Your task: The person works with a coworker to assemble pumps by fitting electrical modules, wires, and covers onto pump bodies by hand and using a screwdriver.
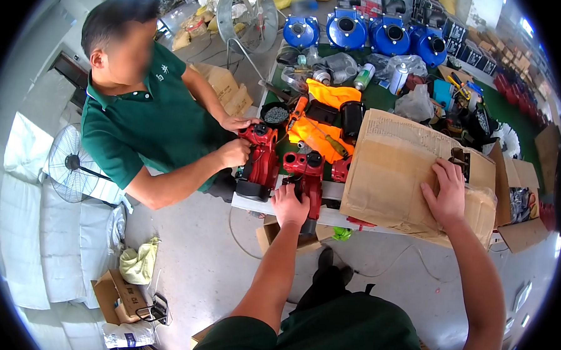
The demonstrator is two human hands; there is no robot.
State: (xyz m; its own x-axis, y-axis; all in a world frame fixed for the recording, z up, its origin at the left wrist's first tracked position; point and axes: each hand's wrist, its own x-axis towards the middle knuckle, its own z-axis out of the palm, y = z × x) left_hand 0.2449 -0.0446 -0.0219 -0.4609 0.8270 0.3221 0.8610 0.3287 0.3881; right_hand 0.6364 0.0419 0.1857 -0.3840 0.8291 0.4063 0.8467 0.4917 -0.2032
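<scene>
My left hand (290, 205) is closed against the near side of a red machine with black fittings (307, 167) at the table's front edge; its fingertips are partly hidden. My right hand (447, 193) lies with fingers spread on a large cardboard box (387, 173), holding nothing. Part of another red machine (341, 169) shows between the first one and the box. To the left, a co-worker in a green shirt (165, 101) has both hands on a similar red machine (259, 161).
An orange cloth (323, 136), an orange-handled screwdriver (298, 110) and a bowl of small screws (275, 115) lie behind the machines. Blue round housings (387, 34) and spray cans (398, 79) stand farther back. An open carton (514, 191) is at right.
</scene>
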